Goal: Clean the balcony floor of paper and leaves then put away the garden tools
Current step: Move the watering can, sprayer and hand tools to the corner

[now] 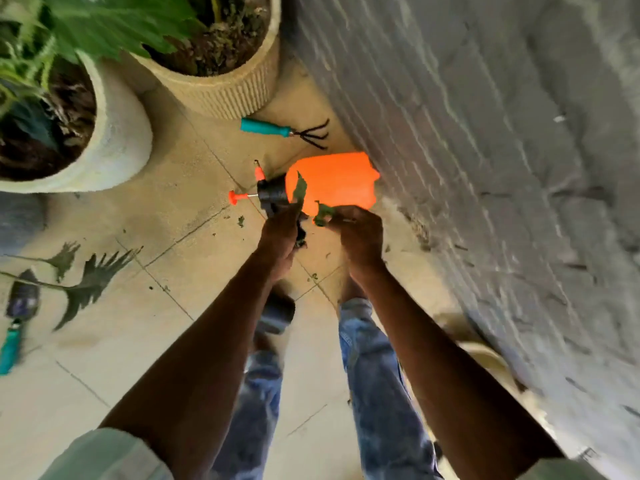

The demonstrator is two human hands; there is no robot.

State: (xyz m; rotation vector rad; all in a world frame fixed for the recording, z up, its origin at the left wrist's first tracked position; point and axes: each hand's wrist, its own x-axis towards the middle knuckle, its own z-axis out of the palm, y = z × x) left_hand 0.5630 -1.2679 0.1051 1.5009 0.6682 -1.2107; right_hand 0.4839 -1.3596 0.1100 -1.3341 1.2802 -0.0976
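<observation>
Just below the orange sprayer (pixel 334 183), the left hand (pixel 278 233) grips dark leaves (pixel 300 195) — the right hand (pixel 360 233) pinches a green leaf piece (pixel 322 214).

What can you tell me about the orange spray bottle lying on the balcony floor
The orange spray bottle looks like translucent plastic, glowing brightly in the light. It lies on its side on the tiled floor, its base against the grey wall. A black pump head points left, with an orange-tipped plunger rod sticking out and a small orange nozzle above it. Both hands, left hand and right hand, hold green leaf scraps just in front of it; whether they touch it is unclear.
</observation>
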